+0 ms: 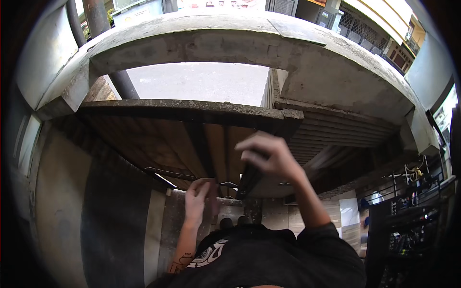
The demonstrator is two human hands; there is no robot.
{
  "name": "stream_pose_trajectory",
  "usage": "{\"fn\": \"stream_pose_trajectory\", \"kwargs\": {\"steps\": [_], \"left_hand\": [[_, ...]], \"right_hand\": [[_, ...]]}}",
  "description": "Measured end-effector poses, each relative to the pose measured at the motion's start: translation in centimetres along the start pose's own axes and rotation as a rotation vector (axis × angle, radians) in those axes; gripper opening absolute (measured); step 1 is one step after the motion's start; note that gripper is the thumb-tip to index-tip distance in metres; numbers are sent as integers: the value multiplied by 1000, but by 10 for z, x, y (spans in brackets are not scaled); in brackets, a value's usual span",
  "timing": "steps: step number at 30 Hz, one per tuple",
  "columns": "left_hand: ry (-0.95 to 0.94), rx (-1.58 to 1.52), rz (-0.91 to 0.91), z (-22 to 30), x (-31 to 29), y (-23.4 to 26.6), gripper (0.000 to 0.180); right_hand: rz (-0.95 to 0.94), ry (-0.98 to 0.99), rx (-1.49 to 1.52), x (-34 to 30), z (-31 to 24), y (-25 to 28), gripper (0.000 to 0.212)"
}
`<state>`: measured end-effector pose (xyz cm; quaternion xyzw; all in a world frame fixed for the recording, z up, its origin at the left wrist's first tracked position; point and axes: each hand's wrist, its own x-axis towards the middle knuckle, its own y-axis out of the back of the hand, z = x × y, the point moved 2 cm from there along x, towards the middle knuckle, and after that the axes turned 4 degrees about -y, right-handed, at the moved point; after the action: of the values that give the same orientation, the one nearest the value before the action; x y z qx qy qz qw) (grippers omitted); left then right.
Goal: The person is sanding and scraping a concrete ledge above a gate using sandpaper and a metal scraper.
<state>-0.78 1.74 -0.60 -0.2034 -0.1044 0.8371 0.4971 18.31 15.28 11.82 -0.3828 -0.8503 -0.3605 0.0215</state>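
Observation:
My left hand (194, 199) is closed, with a thin reddish-brown sheet (214, 194) pinched between thumb and fingers. The sheet hangs down beside the hand, and its lower part is blurred. My right hand (269, 151) is raised to the right, over a gate panel with brown boards and dark bars (216, 144). Its fingers curve forward, apart from the thumb, and nothing shows between them; motion smears it a little. The gate's worn, flaking top rail (182, 106) runs across beyond both hands. I cannot tell whether the right fingertips touch the panel.
A thick concrete beam (192, 41) arches over the gate, with a grey road (201, 81) showing through the gap. Ribbed grey slats (336, 129) adjoin on the right. A striped wall (113, 206) stands at left. A dark rack with small items (408, 225) is at right.

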Motion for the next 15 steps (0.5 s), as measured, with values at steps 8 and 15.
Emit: {"fn": "stream_pose_trajectory", "kwargs": {"steps": [8,15], "left_hand": [[-109,484,-581,-37,3,-71,28],[-197,652,-692,-55,0,-84,27]], "right_hand": [[303,-580,728,-136,45,-112,48],[459,-689,756,-168,48,-100,44]]}}
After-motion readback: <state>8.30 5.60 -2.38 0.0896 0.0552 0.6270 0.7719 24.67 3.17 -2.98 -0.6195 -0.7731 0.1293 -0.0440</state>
